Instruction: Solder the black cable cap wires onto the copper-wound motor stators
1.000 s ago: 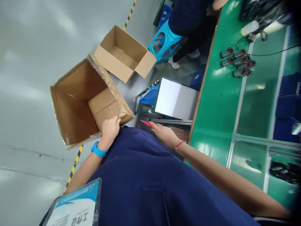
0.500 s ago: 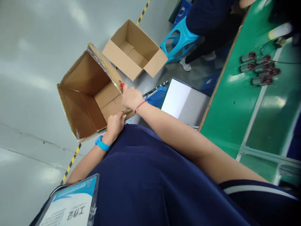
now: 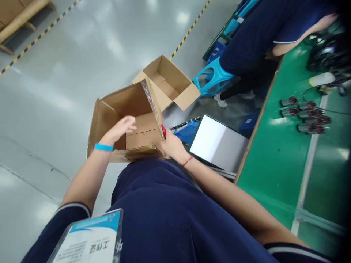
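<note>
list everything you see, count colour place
near box: one, brown, at centre
far box: one, brown, beyond it
stool: one, blue, under worker
worker: one, navy clothes, at table
table: one, green, right
metal parts: several, silver, on table
panel: one, white, by table
bins: several, blue, near table
tape: two, yellow and black, floor
pallet: one, tan, top left
tangle: one, black, on table
badge: one, blue and white, chest
tool: one, red, right hand
left hand: one, blue wristband, over near box
right hand: one, red bracelet, at near box
</note>
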The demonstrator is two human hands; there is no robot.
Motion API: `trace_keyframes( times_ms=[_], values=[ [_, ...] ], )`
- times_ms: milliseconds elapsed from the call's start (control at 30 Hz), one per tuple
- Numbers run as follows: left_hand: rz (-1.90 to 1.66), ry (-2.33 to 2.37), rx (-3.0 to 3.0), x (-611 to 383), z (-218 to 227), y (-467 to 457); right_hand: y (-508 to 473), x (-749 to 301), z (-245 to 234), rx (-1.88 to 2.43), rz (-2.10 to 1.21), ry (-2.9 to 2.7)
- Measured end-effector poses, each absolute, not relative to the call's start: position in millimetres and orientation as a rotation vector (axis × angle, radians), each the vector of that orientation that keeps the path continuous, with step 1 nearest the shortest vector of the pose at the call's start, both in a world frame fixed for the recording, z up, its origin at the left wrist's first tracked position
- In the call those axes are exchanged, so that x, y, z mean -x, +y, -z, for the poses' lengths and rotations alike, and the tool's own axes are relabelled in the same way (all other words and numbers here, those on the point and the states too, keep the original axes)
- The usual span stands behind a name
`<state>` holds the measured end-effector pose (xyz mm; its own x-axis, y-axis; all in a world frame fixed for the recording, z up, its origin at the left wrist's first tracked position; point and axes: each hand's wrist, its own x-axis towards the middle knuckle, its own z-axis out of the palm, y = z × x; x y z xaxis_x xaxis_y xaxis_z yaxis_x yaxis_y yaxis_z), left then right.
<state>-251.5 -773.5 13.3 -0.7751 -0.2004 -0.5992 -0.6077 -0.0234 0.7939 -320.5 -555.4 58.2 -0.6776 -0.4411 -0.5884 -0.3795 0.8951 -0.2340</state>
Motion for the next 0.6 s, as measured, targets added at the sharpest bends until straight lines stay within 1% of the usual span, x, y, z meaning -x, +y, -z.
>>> trace_keyframes(
  times_ms=[133, 200, 267, 367, 467, 600],
  values=[
    [-1.949, 1.990, 1.193, 355.1, -9.2, -803.0, -543.4, 288.1, -75.9, 0.731, 0.128, 2.414],
    [-2.047, 2.005, 1.415, 394.0, -12.5, -805.0, -537.3, 279.6, -75.4, 0.828, 0.112, 2.415],
    [-2.057, 2.079, 1.560, 415.1, -18.7, -805.5, -530.9, 277.2, -69.7, 0.859, 0.203, 2.399],
    [-1.982, 2.205, 1.590, 414.5, -29.5, -813.3, -518.9, 281.7, -58.5, 0.793, 0.476, 2.318],
    [-1.957, 2.311, 1.491, 388.1, -40.0, -831.2, -503.2, 290.3, -49.7, 0.636, 0.733, 2.214],
    [-1.964, 2.399, 1.214, 336.9, -54.8, -850.4, -482.3, 307.6, -44.5, 0.590, 0.874, 2.131]
  ],
)
